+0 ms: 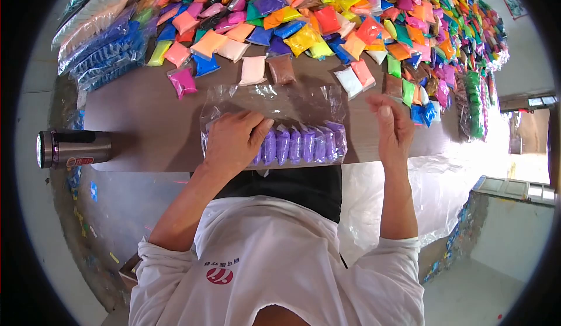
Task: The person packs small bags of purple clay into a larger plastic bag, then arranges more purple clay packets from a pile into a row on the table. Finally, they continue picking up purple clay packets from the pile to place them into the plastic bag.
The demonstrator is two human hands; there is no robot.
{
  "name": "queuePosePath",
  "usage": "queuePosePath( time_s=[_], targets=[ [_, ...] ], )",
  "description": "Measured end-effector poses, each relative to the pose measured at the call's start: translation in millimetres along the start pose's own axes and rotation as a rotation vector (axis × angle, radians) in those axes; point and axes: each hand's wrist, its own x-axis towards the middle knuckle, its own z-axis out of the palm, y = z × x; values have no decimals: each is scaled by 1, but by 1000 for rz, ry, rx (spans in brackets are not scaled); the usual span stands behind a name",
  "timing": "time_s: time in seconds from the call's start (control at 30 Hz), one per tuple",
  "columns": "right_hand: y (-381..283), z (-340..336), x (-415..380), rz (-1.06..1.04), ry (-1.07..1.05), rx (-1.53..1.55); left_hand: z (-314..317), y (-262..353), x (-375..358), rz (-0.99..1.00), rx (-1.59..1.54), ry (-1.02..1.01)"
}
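Transparent plastic bag, wide and flat [272,99], lies at the near edge of the brown table surface [146,115], about midway along it; its unfilled part extends toward the far edge. Inside, small purple pillow-shaped packets [294,146] stand side by side along the near edge.

Left hand [234,142]: fingers curled over the bag's left end; whether they pinch film or packet cannot be determined. Right hand [395,128]: off the bag, toward the surface's right edge, fingers loosely bent, no item visible in them.

Assessment: light left-hand pressure should steady the row without squashing packets; the right hand would best smooth loose film flat. Overhang at the near edge appears the chief risk.
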Motion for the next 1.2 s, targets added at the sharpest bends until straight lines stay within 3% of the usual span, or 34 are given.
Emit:
queuePosePath(
  time_s=[0.17, 0.33, 0.67, 0.87, 1.17, 1.2],
  targets=[
    [2, 14, -9, -365, -255, -333, -2, -1, 0, -21, -10, -42],
    [9, 18, -14, -328, -364, -457, 0, -1, -1, -17, 3, -18],
    [17, 21, -12, -307, -355, -446, 1, -2, -2, -27, -9, 12],
    [24, -6, -7, 171, -491, -164, 1, -2, -3, -19, -6, 29],
    [32, 2, 7, -264, -552, -205, 1, -2, -2, -7, -30, 18],
    [30, 1, 6, -208, -551, -187, 0, -2, -3, -11, -28, 15]
  ],
)
